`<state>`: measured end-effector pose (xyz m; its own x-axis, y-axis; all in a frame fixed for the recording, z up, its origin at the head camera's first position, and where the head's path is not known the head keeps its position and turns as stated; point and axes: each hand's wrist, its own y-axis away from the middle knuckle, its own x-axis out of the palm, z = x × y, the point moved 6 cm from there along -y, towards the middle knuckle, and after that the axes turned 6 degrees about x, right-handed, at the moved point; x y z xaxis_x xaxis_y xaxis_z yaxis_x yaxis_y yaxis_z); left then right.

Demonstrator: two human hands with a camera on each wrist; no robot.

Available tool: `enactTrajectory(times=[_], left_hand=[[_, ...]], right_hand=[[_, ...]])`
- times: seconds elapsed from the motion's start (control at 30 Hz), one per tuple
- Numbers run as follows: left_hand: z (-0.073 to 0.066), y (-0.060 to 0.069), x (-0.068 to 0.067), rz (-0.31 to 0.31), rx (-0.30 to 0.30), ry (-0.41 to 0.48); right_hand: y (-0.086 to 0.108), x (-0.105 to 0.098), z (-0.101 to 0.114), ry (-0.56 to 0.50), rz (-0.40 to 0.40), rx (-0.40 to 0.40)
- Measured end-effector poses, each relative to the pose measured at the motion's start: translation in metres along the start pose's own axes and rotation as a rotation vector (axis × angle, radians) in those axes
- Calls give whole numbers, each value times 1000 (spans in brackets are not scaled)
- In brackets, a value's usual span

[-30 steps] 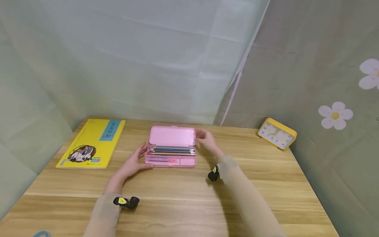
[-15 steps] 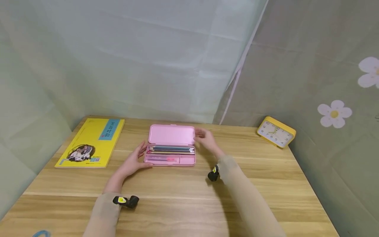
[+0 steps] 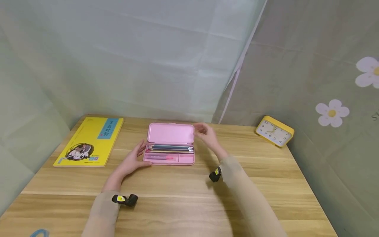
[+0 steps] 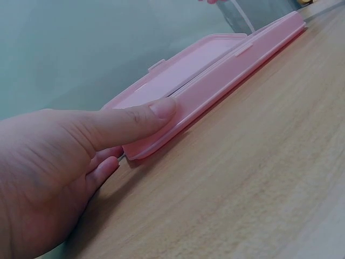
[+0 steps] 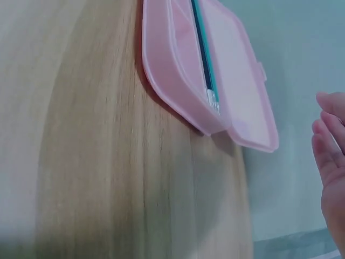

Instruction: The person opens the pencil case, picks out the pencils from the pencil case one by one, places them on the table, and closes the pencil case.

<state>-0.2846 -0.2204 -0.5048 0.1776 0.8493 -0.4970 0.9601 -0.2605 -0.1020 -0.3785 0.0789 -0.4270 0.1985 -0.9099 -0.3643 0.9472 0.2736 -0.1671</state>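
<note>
A pink pencil case (image 3: 186, 159) lies on the table with its lid (image 3: 171, 133) laid back. Several pencils (image 3: 170, 148) fill its back compartment, and a pen with a pink end (image 3: 161, 157) lies in the front one. My left hand (image 3: 132, 161) holds the case's left end, the thumb (image 4: 161, 108) on the front corner and the fingers around the side, partly hidden. Beside the lid's right edge, my right hand (image 3: 208, 136) is held with loosely bent fingers. In the right wrist view these fingers (image 5: 326, 143) are apart from the lid and hold nothing.
A yellow book (image 3: 88, 141) lies at the left of the wooden table (image 3: 177, 204). A yellow alarm clock (image 3: 274, 131) stands at the back right. Part of a blue ring-shaped thing (image 3: 39, 233) shows at the front left edge. Curtains (image 3: 148, 65) hang behind.
My right hand has moved slightly up and away from the lid's right edge. The left hand keeps its place on the case. The whole head view has shifted slightly.
</note>
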Motion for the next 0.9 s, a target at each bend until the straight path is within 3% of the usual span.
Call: enactTrajectory(times=[0.17,0.43,0.9], left_hand=[[-1,-1,0,-3,6,3],[-2,-1,1,-1,6,-4],[1,0,0,1,-11,-15]], right_hand=[[7,6,7,73,28,-65],[16,18,-2,188,105,-14],[22,34,-9,354,259,-30]])
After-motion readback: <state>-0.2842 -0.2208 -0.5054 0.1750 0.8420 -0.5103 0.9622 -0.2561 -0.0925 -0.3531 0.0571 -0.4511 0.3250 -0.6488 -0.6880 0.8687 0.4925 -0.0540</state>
